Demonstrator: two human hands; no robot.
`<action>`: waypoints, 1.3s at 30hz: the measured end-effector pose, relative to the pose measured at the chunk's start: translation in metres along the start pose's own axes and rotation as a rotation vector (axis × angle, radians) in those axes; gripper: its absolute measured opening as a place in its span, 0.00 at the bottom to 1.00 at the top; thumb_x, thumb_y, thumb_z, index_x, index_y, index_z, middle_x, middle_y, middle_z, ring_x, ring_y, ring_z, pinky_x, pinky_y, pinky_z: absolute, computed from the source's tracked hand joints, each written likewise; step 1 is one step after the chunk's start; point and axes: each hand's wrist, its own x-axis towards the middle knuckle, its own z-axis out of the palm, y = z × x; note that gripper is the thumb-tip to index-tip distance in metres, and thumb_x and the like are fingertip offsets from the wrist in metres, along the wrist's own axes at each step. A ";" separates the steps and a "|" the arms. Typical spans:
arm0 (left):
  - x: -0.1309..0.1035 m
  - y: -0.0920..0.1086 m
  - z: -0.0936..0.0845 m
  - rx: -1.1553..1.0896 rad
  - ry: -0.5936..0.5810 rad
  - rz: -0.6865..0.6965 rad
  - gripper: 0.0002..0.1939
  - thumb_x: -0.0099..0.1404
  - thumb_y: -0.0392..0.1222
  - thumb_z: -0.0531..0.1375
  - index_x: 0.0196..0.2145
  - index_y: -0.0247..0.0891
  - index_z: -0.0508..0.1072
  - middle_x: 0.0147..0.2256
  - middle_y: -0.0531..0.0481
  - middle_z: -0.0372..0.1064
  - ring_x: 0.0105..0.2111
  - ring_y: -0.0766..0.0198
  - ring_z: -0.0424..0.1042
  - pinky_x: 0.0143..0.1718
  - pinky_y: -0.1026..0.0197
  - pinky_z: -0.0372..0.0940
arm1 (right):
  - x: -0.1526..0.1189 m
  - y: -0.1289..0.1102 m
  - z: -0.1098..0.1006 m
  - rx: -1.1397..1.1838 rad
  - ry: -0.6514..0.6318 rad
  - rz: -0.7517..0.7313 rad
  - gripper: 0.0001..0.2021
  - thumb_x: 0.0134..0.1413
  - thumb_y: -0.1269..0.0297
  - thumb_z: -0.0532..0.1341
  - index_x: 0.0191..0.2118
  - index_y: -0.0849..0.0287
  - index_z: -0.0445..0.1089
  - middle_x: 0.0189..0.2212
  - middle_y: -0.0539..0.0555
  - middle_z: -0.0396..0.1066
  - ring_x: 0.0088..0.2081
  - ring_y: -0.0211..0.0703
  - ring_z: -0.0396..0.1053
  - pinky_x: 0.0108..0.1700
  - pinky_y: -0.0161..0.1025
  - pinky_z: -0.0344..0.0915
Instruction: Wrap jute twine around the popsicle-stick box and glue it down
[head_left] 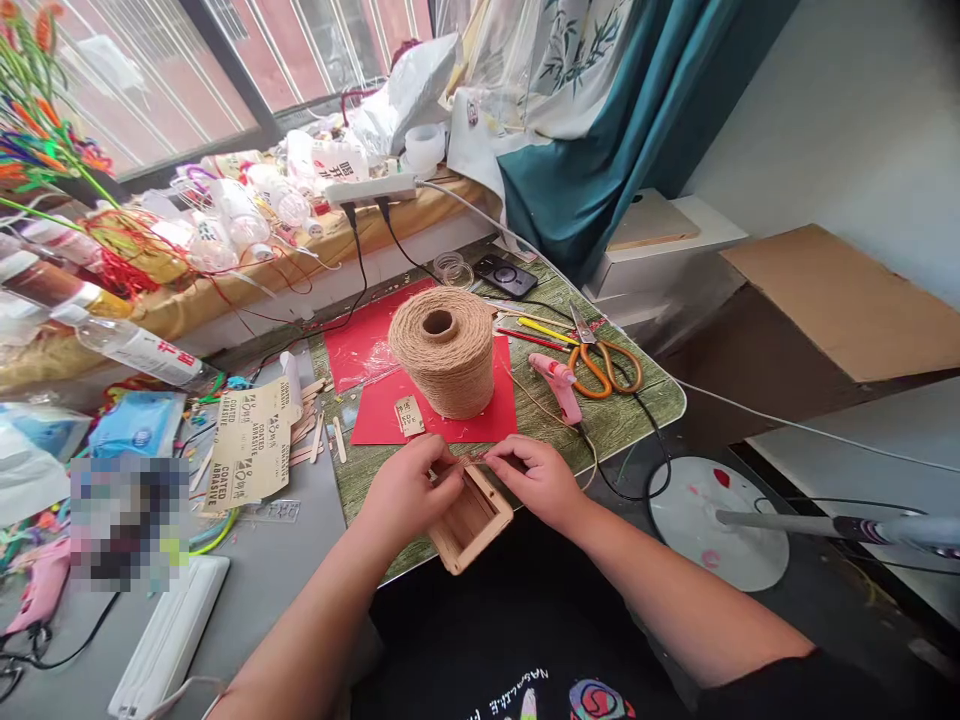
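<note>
A small open box of wooden craft sticks (487,540) is tilted at the table's front edge. My left hand (416,485) is closed around its left side, thumb and fingers near the far corner. At the far edge of the box, my right hand (536,480) pinches a thin strand, which looks like twine; its tip is partly hidden by the fingers. Beyond my hands, a large spool of jute twine (442,350) stands upright on red paper (375,425). A loose strand of twine (551,405) curves from the spool towards my right hand.
To the right lie a pink glue gun (559,385), orange-handled scissors (604,360) and a phone (506,275). Sandpaper (251,440) and loose craft sticks (316,437) are on the left. A power strip (371,190) rests on the cluttered sill, with cords trailing down.
</note>
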 end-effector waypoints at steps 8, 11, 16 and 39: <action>0.001 0.003 0.006 -0.043 0.019 -0.054 0.05 0.63 0.38 0.59 0.31 0.42 0.65 0.31 0.54 0.71 0.32 0.61 0.68 0.32 0.60 0.60 | -0.011 -0.030 -0.015 -0.170 -0.088 -0.024 0.06 0.65 0.67 0.64 0.35 0.55 0.77 0.30 0.51 0.75 0.33 0.42 0.71 0.35 0.37 0.65; 0.000 0.005 0.006 -0.067 0.005 -0.054 0.05 0.63 0.37 0.59 0.39 0.42 0.71 0.32 0.54 0.71 0.32 0.61 0.69 0.33 0.60 0.62 | -0.019 -0.036 -0.017 -0.231 -0.075 -0.041 0.05 0.65 0.69 0.64 0.36 0.56 0.76 0.31 0.51 0.73 0.33 0.41 0.70 0.34 0.37 0.64; 0.001 0.009 0.003 -0.062 -0.007 -0.025 0.15 0.64 0.35 0.57 0.47 0.45 0.78 0.36 0.53 0.71 0.35 0.61 0.72 0.37 0.59 0.64 | -0.029 -0.041 -0.016 -0.402 -0.048 -0.177 0.06 0.66 0.70 0.62 0.38 0.57 0.76 0.31 0.52 0.71 0.33 0.41 0.70 0.37 0.38 0.65; -0.003 0.000 0.006 -0.081 0.047 0.030 0.14 0.69 0.38 0.57 0.48 0.47 0.79 0.45 0.51 0.74 0.44 0.58 0.75 0.45 0.57 0.69 | -0.061 -0.019 -0.020 -0.580 -0.066 -0.583 0.13 0.64 0.77 0.61 0.51 0.60 0.70 0.35 0.57 0.77 0.35 0.45 0.75 0.38 0.42 0.75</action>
